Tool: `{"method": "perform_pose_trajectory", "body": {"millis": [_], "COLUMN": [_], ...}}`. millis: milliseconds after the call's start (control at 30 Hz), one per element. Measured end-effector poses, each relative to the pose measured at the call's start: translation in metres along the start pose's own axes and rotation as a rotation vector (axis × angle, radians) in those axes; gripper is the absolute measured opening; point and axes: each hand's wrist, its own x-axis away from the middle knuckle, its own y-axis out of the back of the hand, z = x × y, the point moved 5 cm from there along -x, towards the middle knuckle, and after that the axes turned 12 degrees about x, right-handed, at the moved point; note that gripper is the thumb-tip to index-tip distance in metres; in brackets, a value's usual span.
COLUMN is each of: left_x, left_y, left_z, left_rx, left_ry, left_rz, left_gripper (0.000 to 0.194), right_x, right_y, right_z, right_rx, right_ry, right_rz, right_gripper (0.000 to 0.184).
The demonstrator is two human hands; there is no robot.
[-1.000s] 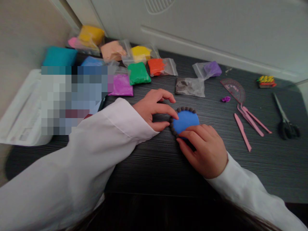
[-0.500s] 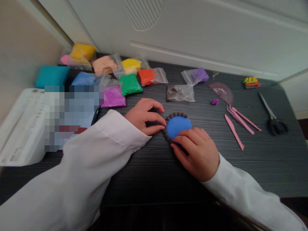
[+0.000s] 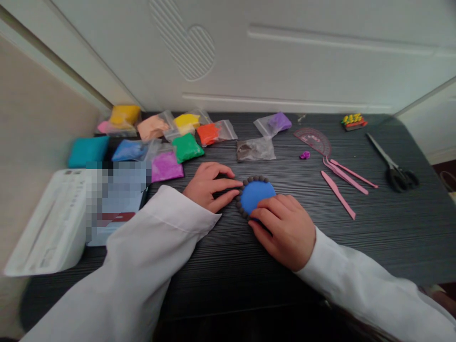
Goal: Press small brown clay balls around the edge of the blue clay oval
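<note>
Lying on the table (image 3: 203, 285), the blue disc (image 3: 255, 194) is edged with dark balls (image 3: 255, 179) clockwise from seven to one o'clock, bare near two, and touched by the left hand (image 3: 204, 186), fingers parted, at nine and the right hand (image 3: 287, 230), fingers narrowed, grip unclear, at six.

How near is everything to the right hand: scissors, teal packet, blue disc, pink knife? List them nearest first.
In the head view, from the right hand:
1. Blue disc: touching the hand.
2. Pink knife: to its right.
3. Scissors: farther right.
4. Teal packet: far left.
</note>
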Motion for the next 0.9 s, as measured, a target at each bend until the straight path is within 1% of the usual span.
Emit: {"method": "perform_pose_trajectory", "body": {"millis": [67,133,200,267,300,333,367,400,500,533,567,633,733,800,900], "left_x": [0.000,0.001,0.001,0.001,0.002,0.002,0.001,0.001,0.000,-0.001,-0.001,-0.002,-0.002,-0.001,0.001], "left_y": [0.001,0.003,0.005,0.007,0.008,0.009,0.010,0.011,0.013,0.013,0.013,0.013,0.014,0.014,0.015], "left_z": [0.000,0.002,0.004,0.007,0.008,0.010,0.011,0.013,0.016,0.017,0.018,0.020,0.023,0.025,0.027], "left_rx": [0.016,0.050,0.092,0.132,0.150,0.166,0.181,0.196,0.246,0.263,0.278,0.298,0.315,0.322,0.336], "left_ry": [0.021,0.070,0.128,0.178,0.198,0.215,0.228,0.238,0.249,0.248,0.249,0.256,0.292,0.321,0.365], "left_rz": [-0.006,-0.021,-0.027,-0.039,-0.047,-0.056,-0.066,-0.077,-0.106,-0.114,-0.122,-0.140,-0.172,-0.185,-0.212], "left_gripper": [0.021,0.024,0.027,0.028,0.028,0.028,0.027,0.027,0.024,0.023,0.022,0.021,0.022,0.023,0.023], "right_x": [0.000,0.000,0.004,0.011,0.015,0.018,0.020,0.020,0.019,0.019,0.018,0.015,0.010,0.009,0.010], "right_y": [0.006,0.020,0.039,0.057,0.063,0.065,0.064,0.060,0.033,0.024,0.018,0.009,0.004,0.005,0.009], "right_z": [-0.006,-0.020,-0.042,-0.067,-0.078,-0.087,-0.092,-0.095,-0.091,-0.089,-0.087,-0.083,-0.080,-0.082,-0.091], "right_rx": [-0.018,-0.049,-0.087,-0.124,-0.142,-0.161,-0.174,-0.184,-0.187,-0.176,-0.156,-0.124,-0.123,-0.151,-0.236], "right_ry": [-0.016,-0.073,-0.182,-0.322,-0.376,-0.400,-0.393,-0.356,-0.211,-0.193,-0.190,-0.171,-0.134,-0.170,-0.287], "right_rz": [-0.031,-0.115,-0.255,-0.402,-0.447,-0.459,-0.427,-0.359,-0.065,0.005,0.040,0.063,0.061,0.059,0.043], "right_gripper": [0.018,0.019,0.021,0.024,0.025,0.026,0.026,0.026,0.027,0.029,0.031,0.028,0.015,0.011,0.013]}}
